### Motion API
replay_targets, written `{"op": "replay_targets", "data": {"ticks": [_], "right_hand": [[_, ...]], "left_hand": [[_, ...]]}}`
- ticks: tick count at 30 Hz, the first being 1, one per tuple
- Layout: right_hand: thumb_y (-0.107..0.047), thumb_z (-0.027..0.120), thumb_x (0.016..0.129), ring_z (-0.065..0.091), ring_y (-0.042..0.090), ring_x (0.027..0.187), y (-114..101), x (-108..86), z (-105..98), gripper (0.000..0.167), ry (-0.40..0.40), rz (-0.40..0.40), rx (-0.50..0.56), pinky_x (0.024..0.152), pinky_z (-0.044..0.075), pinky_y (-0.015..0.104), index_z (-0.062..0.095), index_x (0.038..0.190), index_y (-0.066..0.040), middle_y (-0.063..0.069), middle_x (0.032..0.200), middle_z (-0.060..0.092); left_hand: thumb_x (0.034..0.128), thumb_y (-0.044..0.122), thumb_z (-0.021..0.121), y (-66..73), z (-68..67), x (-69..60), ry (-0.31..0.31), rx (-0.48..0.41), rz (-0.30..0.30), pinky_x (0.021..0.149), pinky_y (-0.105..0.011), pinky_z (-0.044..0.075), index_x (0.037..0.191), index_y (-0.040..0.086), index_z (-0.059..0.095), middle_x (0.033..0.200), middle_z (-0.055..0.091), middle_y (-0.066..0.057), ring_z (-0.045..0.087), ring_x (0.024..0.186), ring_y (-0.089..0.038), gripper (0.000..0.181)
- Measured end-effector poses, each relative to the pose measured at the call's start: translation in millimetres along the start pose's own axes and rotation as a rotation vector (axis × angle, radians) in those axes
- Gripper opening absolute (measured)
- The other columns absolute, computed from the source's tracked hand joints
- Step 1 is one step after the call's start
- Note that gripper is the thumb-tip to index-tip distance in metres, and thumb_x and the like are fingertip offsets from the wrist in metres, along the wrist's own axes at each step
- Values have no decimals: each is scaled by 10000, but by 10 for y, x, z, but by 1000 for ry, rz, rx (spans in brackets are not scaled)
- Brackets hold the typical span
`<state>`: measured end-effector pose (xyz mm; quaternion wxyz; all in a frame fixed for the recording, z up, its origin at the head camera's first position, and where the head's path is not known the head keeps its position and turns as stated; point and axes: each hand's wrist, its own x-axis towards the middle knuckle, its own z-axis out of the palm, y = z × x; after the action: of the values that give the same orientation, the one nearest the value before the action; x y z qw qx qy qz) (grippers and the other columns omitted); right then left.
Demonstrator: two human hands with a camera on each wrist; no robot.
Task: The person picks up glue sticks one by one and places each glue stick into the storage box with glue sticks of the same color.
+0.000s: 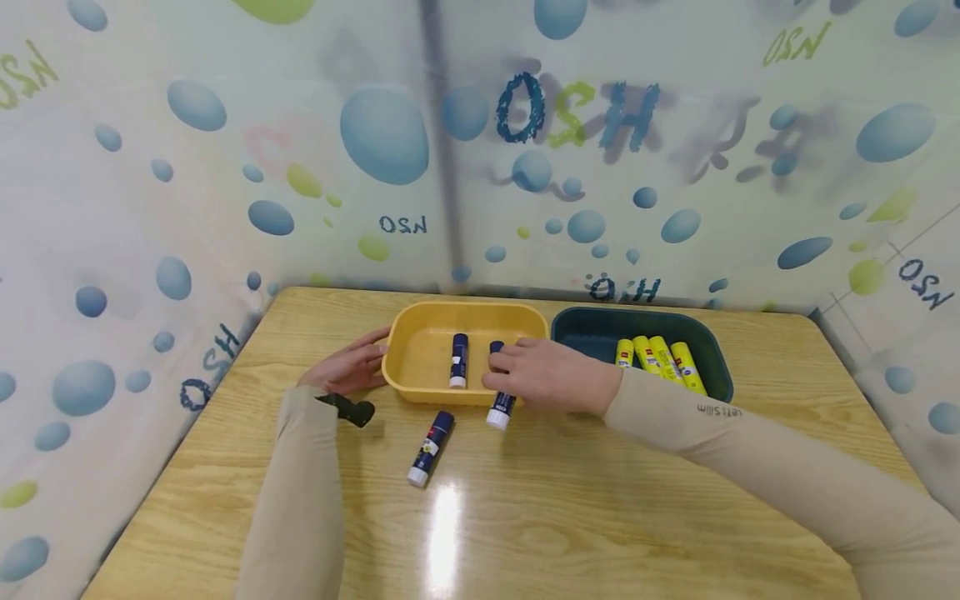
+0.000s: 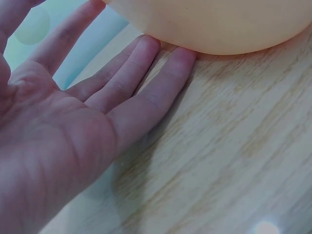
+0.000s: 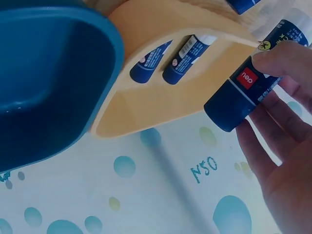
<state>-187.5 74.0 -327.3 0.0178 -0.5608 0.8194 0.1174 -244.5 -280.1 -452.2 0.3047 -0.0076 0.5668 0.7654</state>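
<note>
My right hand [image 1: 536,371] holds a navy glue stick [image 3: 243,87] with a white end, pinched between thumb and fingers at the near rim of a yellow tray [image 1: 408,342]. Inside that tray lie two more navy glue sticks [image 3: 187,58]; in the head view one is largely hidden by the right hand. At the tray's left end, my left hand [image 1: 348,365] has its fingers extended, and fingertips touch the tray's outer wall in the left wrist view. Another navy glue stick [image 1: 431,448] lies on the wooden table in front of the tray.
A dark teal tray [image 1: 716,358] stands against the yellow tray's right side, with several yellow glue sticks [image 1: 667,360] in it, partly covered by the right sleeve. Behind the table [image 1: 600,508] hangs a patterned curtain [image 1: 480,192].
</note>
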Motion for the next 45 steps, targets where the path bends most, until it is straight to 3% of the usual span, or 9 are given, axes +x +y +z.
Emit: {"op": "replay_targets", "data": {"ticks": [5, 11, 18, 24, 29, 34, 42, 45], "right_hand": [[-128, 743, 865, 529, 192, 1063, 70, 43, -12, 379, -10, 17, -23, 956, 437, 343, 565, 1196, -170, 34, 1230, 576], [-107, 741, 863, 543, 196, 1013, 156, 83, -15, 369, -1, 40, -19, 917, 462, 336, 568, 1184, -165, 34, 1205, 590], [-79, 717, 877, 538, 188, 930, 238, 148, -14, 326, -20, 74, -13, 858, 479, 312, 570, 1157, -163, 31, 1125, 596], [-25, 680, 891, 511, 195, 823, 315, 227, -7, 240, 53, 44, -19, 761, 468, 300, 581, 1086, -127, 38, 991, 589], [7, 643, 906, 506, 193, 794, 364, 296, 10, 223, 76, 31, -31, 713, 451, 301, 584, 1089, -104, 48, 974, 585], [4, 643, 910, 528, 199, 856, 392, 371, 31, 247, 31, 55, -29, 787, 469, 308, 587, 1120, -113, 55, 1021, 592], [-21, 630, 928, 543, 212, 936, 415, 519, 76, 300, -58, 74, -42, 862, 468, 323, 606, 1207, -129, 61, 1096, 602], [-34, 655, 916, 551, 217, 974, 427, 596, 104, 346, -96, 58, -58, 893, 462, 330, 599, 1243, -131, 65, 1133, 606]], "left_hand": [[1037, 189, 454, -22, -58, -6, -74, -2, 28, 1018, -434, 382, 1559, 195, 194, 1520, 284, -63, 448, 1223, -155, 583], [1060, 159, 383, 5, -11, -18, -28, 10, 6, 1003, -422, 398, 1565, 169, 131, 1547, 212, -97, 437, 1222, -161, 565], [1065, 135, 358, 8, -1, -30, -26, -1, 10, 939, -380, 452, 1561, 154, 146, 1410, 392, -29, 470, 1196, -154, 540], [1065, 135, 359, 5, -4, -28, -6, -15, 0, 935, -383, 450, 1562, 165, 134, 1450, 355, -52, 492, 1175, -140, 547], [1064, 133, 361, -2, -10, -15, -8, -14, 2, 930, -379, 452, 1562, 160, 130, 1429, 372, -40, 497, 1169, -135, 550], [1062, 119, 363, -6, -8, -8, -9, -25, 6, 923, -380, 457, 1559, 146, 134, 1393, 419, -30, 504, 1164, -142, 547], [1066, 128, 349, 4, 16, -13, -5, -23, -1, 954, -396, 435, 1561, 164, 135, 1534, 234, -98, 473, 1192, -151, 540], [1066, 120, 342, 0, 11, -4, -2, -32, -2, 952, -396, 437, 1564, 164, 128, 1537, 228, -104, 478, 1187, -150, 544]]}}
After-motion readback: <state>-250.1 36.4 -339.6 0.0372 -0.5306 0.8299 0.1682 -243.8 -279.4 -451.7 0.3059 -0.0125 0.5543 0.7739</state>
